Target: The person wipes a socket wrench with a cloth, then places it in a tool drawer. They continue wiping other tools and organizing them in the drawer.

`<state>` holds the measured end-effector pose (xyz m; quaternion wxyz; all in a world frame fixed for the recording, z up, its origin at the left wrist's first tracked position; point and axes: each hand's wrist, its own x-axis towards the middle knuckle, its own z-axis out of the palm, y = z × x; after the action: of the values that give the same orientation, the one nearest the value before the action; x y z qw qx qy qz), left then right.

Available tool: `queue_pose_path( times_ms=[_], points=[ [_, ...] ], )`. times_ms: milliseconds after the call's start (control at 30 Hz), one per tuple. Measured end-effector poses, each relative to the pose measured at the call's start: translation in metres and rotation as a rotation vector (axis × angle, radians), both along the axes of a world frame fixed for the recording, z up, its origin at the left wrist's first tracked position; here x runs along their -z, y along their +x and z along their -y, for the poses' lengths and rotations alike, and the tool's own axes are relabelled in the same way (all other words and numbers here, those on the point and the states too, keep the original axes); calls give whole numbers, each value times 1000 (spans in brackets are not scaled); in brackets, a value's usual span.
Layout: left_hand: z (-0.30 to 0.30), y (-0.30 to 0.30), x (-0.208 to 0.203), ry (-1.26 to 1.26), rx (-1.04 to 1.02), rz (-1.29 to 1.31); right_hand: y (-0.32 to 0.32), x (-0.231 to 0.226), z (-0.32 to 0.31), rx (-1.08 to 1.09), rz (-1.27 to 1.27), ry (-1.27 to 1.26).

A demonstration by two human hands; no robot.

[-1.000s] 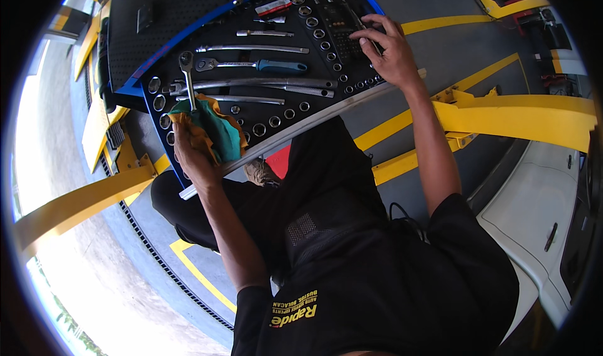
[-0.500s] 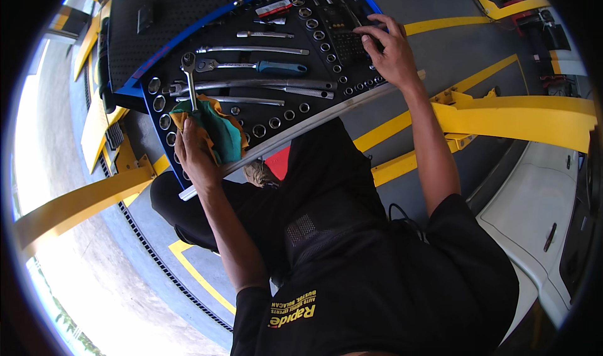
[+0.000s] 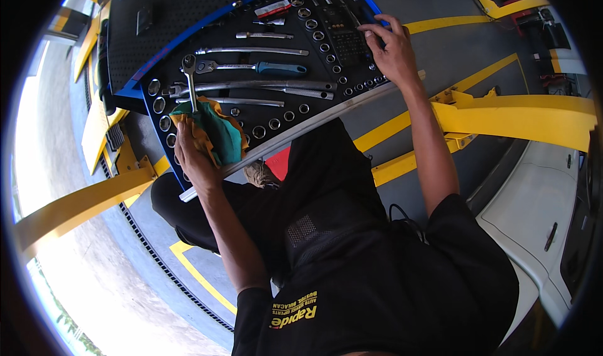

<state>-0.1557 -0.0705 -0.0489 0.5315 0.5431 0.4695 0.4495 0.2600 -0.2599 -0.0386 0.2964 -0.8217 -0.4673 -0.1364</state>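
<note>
My left hand (image 3: 196,156) is closed around a green and orange cloth (image 3: 225,133). Out of the cloth stands a chrome ratchet (image 3: 190,73), its round head pointing away from me. The cloth hides the lower part of its handle. At the right side of the tool drawer (image 3: 245,64), my right hand (image 3: 392,51) has its fingers bent and apart. Its fingertips hover by a dark bit holder (image 3: 348,45) and the end of a thin metal rod (image 3: 350,14); whether they touch either is unclear.
A blue-handled ratchet (image 3: 279,68), long chrome bars (image 3: 251,51) and several sockets (image 3: 274,124) lie in black foam. The drawer's pale front edge (image 3: 301,139) runs before my knees. Yellow lift arms (image 3: 521,120) stand on both sides, with a white car (image 3: 534,199) at right.
My right hand has shifted slightly right, its fingers drawing back from over the bit holder. My left hand has edged a little up the cloth, still gripping it with the ratchet.
</note>
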Motion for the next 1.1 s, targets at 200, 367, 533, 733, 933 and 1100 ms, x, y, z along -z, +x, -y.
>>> queue_pose_path(
  times_ms=[200,367,533,733,933,1100],
  points=[
    [4,-3,6,149,-2,-130,-1,-2,0,15,-13,71],
    [-5,-11,13,233,75,-238,3,-3,7,-126,-93,102],
    [-4,-11,15,185,64,-199,-11,-16,12,-390,-83,20],
    [-1,-11,13,225,61,-217,-12,-19,12,-432,-74,-1],
    [-8,-21,28,667,66,-502,-13,-18,11,-423,-38,1],
    [-9,-21,31,528,94,-415,-11,-18,11,-432,-84,63]
  ],
)
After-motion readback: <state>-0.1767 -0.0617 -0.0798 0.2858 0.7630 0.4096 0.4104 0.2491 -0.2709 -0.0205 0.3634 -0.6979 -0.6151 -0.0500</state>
